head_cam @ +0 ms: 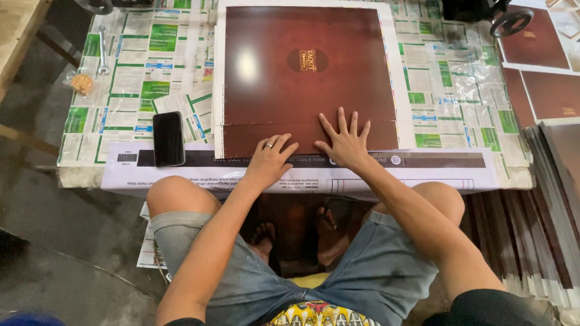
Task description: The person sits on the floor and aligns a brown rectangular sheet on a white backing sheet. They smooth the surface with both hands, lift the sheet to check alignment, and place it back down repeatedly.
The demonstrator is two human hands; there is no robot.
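Both grips open, left hand (270, 158) and right hand (344, 142) flat on brown sheet (308, 78) near edge

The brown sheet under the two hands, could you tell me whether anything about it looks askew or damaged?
Nothing stands out. The brown sheet lies flat and square on the table, with no visible tears. The left hand and right hand press flat on its near edge. The phone lies apart, to its left.
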